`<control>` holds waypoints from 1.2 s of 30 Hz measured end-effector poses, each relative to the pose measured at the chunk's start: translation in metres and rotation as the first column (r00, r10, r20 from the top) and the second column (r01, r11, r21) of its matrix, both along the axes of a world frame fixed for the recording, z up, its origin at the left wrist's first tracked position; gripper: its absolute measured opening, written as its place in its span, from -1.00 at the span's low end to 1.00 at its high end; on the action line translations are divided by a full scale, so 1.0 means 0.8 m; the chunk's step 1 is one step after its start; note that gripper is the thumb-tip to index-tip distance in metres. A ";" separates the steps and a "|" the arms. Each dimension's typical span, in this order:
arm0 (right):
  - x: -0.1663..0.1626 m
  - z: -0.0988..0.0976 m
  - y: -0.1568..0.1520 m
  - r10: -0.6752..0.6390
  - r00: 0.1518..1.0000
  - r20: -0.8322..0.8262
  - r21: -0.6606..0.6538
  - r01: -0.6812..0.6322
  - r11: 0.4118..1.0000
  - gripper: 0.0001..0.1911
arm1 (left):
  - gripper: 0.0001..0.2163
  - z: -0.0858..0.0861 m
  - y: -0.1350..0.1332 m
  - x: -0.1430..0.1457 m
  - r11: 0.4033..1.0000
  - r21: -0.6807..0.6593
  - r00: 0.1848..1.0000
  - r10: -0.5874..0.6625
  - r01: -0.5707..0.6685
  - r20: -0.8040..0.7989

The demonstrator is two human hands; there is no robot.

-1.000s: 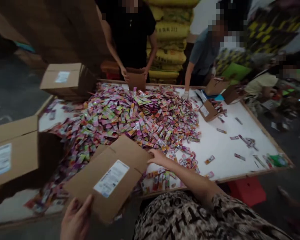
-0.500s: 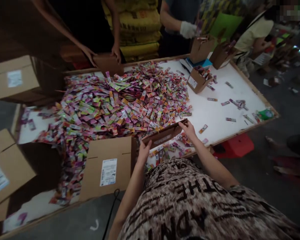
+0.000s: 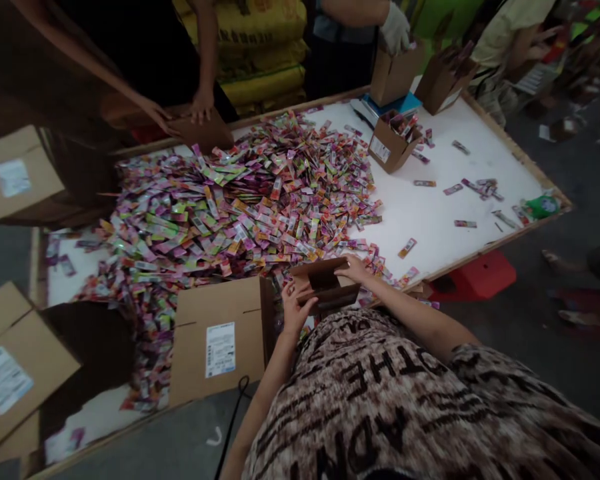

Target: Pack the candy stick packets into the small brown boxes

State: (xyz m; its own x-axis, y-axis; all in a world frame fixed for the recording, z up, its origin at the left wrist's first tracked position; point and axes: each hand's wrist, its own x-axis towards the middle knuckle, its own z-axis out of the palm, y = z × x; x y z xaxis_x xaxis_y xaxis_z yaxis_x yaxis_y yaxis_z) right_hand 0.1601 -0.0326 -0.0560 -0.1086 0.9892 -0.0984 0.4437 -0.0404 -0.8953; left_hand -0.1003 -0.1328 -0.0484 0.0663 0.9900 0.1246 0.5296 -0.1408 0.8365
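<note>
Between my two hands is a small brown cardboard box [image 3: 325, 303], its top side open and its dark inside showing. My left hand [image 3: 296, 310] grips the left end, thumb on the near wall. At the right end, my right hand [image 3: 354, 270] has its fingers over the rim. Just beyond the box spreads a big heap of small colourful sachets [image 3: 250, 207], pink, purple, orange and green. A larger carton [image 3: 190, 347] with a white label stands to the left of my left hand.
More cartons [image 3: 10, 380] stand at the left of the white table [image 3: 395, 213]. Across it, a co-worker's hands [image 3: 203, 103] rest on a box, and a gloved hand [image 3: 396, 28] reaches into another. A small filled box [image 3: 393, 148] sits near a blue scale [image 3: 403, 105]. Below the edge is a red stool [image 3: 480, 275].
The box in my hands was folded flat and is now spread open, lower and nearer my body. The co-worker's gloved hand has come down to a box.
</note>
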 end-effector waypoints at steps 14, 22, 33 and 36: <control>-0.015 0.012 -0.104 0.255 0.959 0.120 0.290 -0.280 0.915 -0.80 | -0.39 0.002 -0.023 0.019 0.899 -0.024 0.894 0.437 -0.437 0.102; -0.042 -0.012 -0.115 0.230 0.824 0.518 0.293 -0.424 0.857 -0.68 | -0.83 0.023 0.005 0.045 0.974 -0.062 0.919 -0.228 0.220 -0.321; 0.010 -0.004 -0.058 0.157 0.987 0.031 0.286 -0.159 0.945 -0.72 | -0.10 0.048 0.094 0.040 0.810 -0.186 0.743 -0.585 0.556 -0.325; 0.050 -0.005 -0.030 -0.236 0.971 -0.046 0.199 0.240 0.950 -0.72 | -0.06 0.070 0.109 0.018 0.963 -0.153 0.932 -0.256 0.222 -0.256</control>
State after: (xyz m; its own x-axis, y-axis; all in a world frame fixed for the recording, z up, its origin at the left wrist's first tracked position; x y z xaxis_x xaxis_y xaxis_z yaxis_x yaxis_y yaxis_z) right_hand 0.2001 -0.0565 -0.0597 0.1325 0.9856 0.1052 0.4237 0.0396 -0.9049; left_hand -0.0858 -0.0454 0.0078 0.3174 0.9470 -0.0494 0.7014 -0.1994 0.6843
